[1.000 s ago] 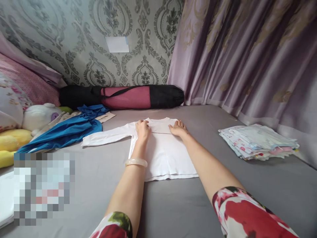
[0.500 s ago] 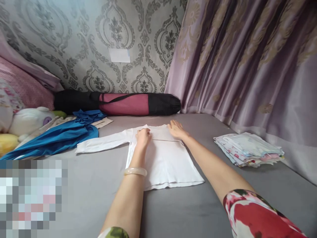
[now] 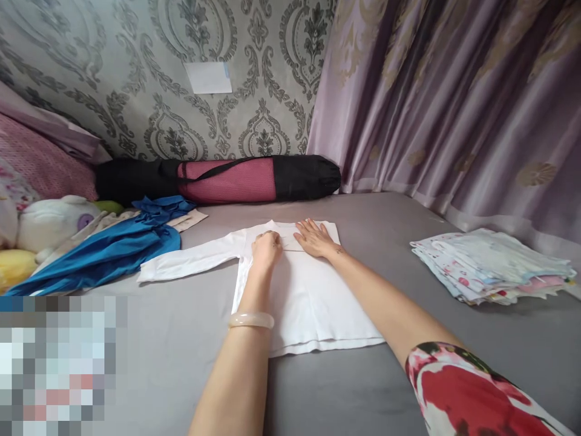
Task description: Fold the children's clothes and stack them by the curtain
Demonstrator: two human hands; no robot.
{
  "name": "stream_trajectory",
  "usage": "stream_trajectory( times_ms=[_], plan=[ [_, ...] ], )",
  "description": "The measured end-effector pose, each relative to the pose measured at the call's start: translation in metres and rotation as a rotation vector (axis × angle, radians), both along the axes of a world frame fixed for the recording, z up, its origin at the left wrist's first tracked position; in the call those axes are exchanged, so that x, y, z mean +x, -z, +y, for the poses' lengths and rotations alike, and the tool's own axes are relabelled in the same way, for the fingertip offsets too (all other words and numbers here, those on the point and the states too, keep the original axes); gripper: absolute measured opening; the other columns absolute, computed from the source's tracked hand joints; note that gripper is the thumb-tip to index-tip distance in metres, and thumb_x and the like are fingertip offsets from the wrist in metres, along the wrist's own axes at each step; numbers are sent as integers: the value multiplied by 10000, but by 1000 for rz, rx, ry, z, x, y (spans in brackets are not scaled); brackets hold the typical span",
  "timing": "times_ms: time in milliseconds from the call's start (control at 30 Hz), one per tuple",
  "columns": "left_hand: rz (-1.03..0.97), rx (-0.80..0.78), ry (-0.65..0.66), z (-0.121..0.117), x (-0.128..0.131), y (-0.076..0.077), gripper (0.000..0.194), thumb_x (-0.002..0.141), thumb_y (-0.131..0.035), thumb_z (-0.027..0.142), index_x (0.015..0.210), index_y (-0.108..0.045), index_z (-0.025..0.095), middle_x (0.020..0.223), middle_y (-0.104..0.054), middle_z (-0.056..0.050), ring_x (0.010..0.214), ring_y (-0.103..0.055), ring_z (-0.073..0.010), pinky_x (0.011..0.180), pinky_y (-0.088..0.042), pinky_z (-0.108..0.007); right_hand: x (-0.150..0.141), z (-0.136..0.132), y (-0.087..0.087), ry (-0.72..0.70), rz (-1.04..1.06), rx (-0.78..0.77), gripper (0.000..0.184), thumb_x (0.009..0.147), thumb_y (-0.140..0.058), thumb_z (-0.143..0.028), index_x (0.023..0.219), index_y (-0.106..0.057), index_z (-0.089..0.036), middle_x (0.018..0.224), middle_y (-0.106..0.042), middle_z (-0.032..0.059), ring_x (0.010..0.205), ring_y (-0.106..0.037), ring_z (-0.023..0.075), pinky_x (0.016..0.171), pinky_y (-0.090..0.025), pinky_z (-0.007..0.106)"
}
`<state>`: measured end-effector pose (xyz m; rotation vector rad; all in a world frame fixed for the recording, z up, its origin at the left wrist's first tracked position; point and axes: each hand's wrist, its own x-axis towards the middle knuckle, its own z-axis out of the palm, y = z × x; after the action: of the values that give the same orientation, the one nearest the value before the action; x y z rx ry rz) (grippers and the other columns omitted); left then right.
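Note:
A white long-sleeved shirt (image 3: 313, 303) lies spread on the grey bed sheet, its hem toward me. One sleeve stretches out to the left; the other is folded across the upper chest. My left hand (image 3: 267, 247), with a pale bangle on its wrist, is closed at the folded sleeve's end near the left shoulder, and its fingertips are partly hidden. Flat on the folded sleeve, below the collar, rests my right hand (image 3: 315, 237) with fingers stretched out.
To the right sits a stack of folded printed cloths (image 3: 492, 263). Blue clothing (image 3: 104, 254) and a white plush toy (image 3: 54, 224) lie at the left. A long black and pink bag (image 3: 227, 180) runs along the wall, beside a purple curtain (image 3: 385, 109).
My right hand has slid left along the folded sleeve, away from the right shoulder edge. My left hand stays nearly in place. The view has tilted down slightly.

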<state>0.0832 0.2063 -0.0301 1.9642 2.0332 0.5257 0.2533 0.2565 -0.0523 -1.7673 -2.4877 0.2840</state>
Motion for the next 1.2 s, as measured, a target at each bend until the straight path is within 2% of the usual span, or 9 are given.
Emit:
stream_trajectory(
  times_ms=[133,300,400,533,700,833,967,1100,1200],
  plan=[
    [21,-60,-12,-3,-1,-6,354,881,-426,163,1113,-688,215,1256,-654,-81,1212,-543,-269,963,-422,-346,0,-1,0,-1,12,-14,651,975,-147,-523,1536,-244,-208,1614,-155,39,1488,-33,226,1173,-17,513],
    [49,-162,-2,-6,-4,-15,395,880,-434,164,1214,-635,227,1280,-638,-99,1236,-532,-274,967,-410,-360,5,-3,-11,-20,46,-63,647,973,-176,-503,1544,-214,-202,1620,-121,52,1489,-15,216,1178,-23,487],
    [35,-228,-10,-7,-6,-25,386,897,-470,243,1259,-599,214,1305,-619,-121,1218,-550,-280,946,-422,-359,15,-4,-16,38,69,7,673,974,-156,-492,1554,-155,-151,1623,-68,70,1489,-2,205,1186,-14,451],
    [-19,-221,-44,-9,-13,-42,425,916,-472,324,1306,-557,179,1296,-619,-148,1180,-581,-262,912,-435,-326,27,-6,-9,186,14,69,722,973,-116,-487,1534,-170,-36,1614,-104,121,1487,-29,225,1192,-16,422],
    [-84,-176,-72,-13,-23,-55,424,909,-480,361,1274,-582,170,1264,-638,-130,1122,-610,-244,847,-450,-283,31,-4,4,201,-16,31,738,967,-127,-512,1524,-205,-33,1606,-154,128,1483,-68,236,1191,-62,415],
    [-89,-208,-54,-13,-25,-53,388,895,-495,327,1222,-614,154,1162,-685,-130,1022,-647,-225,779,-461,-262,32,-4,2,206,-15,1,744,967,-116,-521,1532,-178,-42,1612,-125,116,1486,-41,222,1192,-47,408],
    [-60,-234,-46,-10,-26,-46,279,866,-507,261,1048,-693,162,920,-728,-116,864,-674,-225,720,-470,-274,31,-5,-10,207,-19,-53,736,967,-141,-515,1536,-170,-48,1614,-105,121,1487,-35,234,1190,-55,422],
    [-97,-228,-52,-6,-27,-37,209,805,-520,167,882,-713,176,797,-713,-93,803,-669,-223,700,-467,-276,9,-8,-18,179,1,2,713,975,-144,-486,1537,-164,-47,1616,-79,124,1487,3,232,1188,-2,435],
    [-187,-166,-91,-3,-29,-30,172,716,-565,109,780,-707,182,723,-698,-72,757,-663,-220,685,-465,-273,-15,-10,-13,184,56,-1,743,974,-138,-507,1532,-145,-16,1612,-75,150,1486,-2,250,1186,-12,439]
  ],
)
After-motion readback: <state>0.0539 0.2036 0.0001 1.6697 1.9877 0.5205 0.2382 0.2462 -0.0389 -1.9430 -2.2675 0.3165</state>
